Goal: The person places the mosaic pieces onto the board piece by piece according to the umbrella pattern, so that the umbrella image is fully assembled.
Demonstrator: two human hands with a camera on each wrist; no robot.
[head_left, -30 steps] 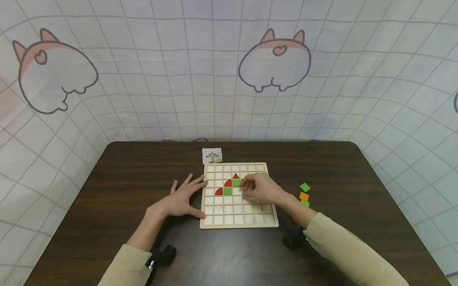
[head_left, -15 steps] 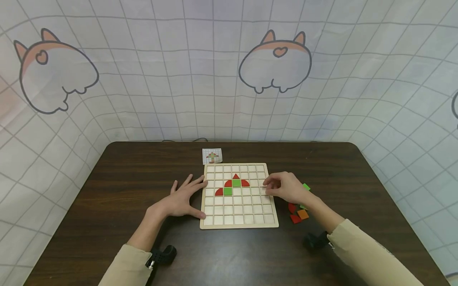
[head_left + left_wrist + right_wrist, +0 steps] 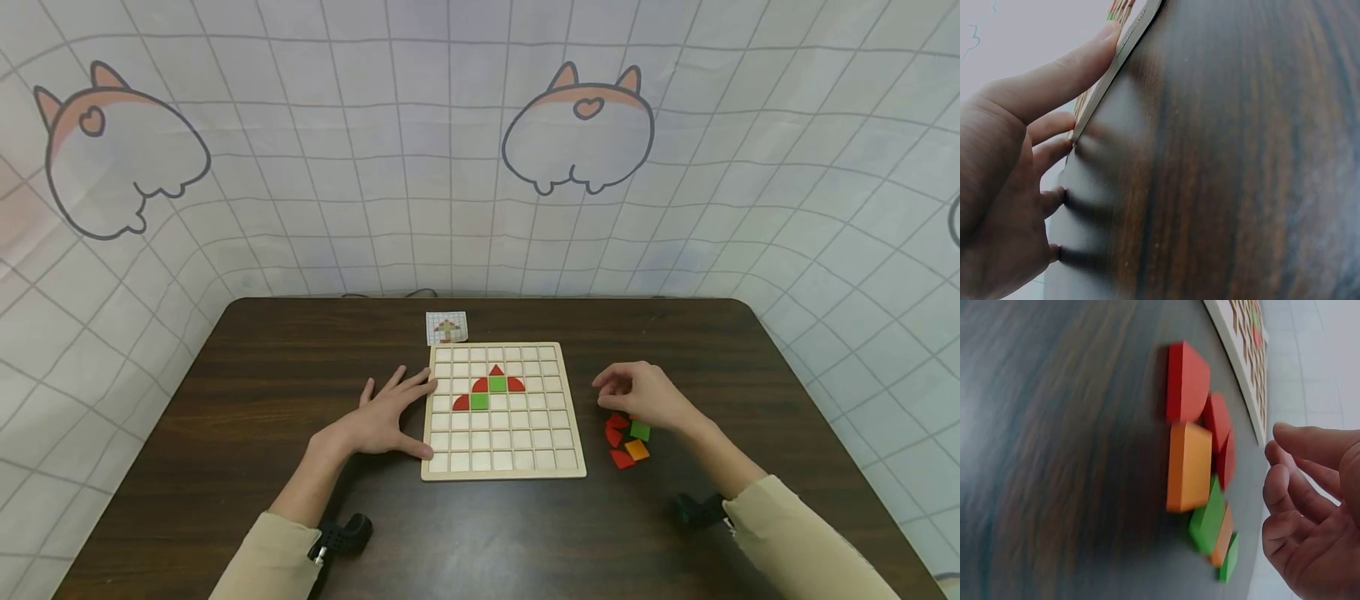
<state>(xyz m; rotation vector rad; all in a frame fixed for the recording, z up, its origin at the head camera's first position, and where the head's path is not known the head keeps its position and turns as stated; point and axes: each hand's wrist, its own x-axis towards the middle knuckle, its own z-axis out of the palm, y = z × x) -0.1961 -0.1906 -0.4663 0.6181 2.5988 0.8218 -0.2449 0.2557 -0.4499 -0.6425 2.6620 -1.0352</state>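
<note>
My left hand [image 3: 375, 421] lies with its fingers spread, thumb and fingertips against the left edge of a wooden grid board [image 3: 502, 476]. On that board sit a red triangle [image 3: 497, 371], two green squares, one of them a green square [image 3: 497, 383] under the triangle, and red quarter-circle tiles, including a red quarter-circle [image 3: 516, 384] at its right. Right of the board, my right hand [image 3: 648, 396] hovers over loose tiles, fingers loosely bent and nothing visible between them. Below it lie a red quarter-circle tile [image 3: 1188, 384], an orange square tile [image 3: 1191, 465] and a green tile [image 3: 1209, 519].
A small printed pattern card [image 3: 446, 327] lies behind the board's far left corner. The dark wooden table [image 3: 495, 542] reaches back to a white gridded cloth [image 3: 480, 167]. Each wrist carries a black camera mount, such as the mount [image 3: 348, 533] on the left.
My right hand has moved right, off the board to the loose tiles. A red quarter-circle now shows right of the upper green square. My left hand has stayed in place.
</note>
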